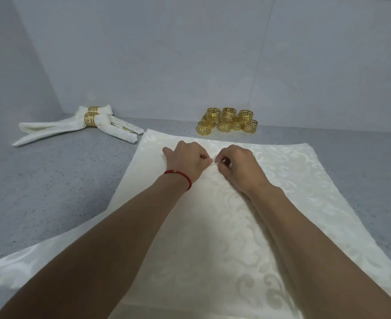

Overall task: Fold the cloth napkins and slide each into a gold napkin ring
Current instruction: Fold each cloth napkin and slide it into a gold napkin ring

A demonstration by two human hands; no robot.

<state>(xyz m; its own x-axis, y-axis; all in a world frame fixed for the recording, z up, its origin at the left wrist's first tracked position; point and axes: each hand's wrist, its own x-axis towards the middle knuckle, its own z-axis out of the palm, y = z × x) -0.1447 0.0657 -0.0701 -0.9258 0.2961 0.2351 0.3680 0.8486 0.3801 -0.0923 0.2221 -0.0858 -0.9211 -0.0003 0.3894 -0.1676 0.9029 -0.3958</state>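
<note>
Napkin (224, 226) lies flat, long axis running away toward the gold rings (227, 122), its middle pinched by left hand (186, 161) and right hand (240, 166).

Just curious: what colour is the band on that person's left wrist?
Red: a thin cord bracelet on the left wrist, clear in the head view.

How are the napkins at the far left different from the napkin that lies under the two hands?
The napkins at the far left are folded into narrow strips, while the napkin under the hands lies spread flat. Each folded one sits in a gold ring; the flat one has none. Nobody touches the folded ones, while the left hand and right hand pinch the flat one near its middle. All are cream cloth with a woven pattern.
</note>
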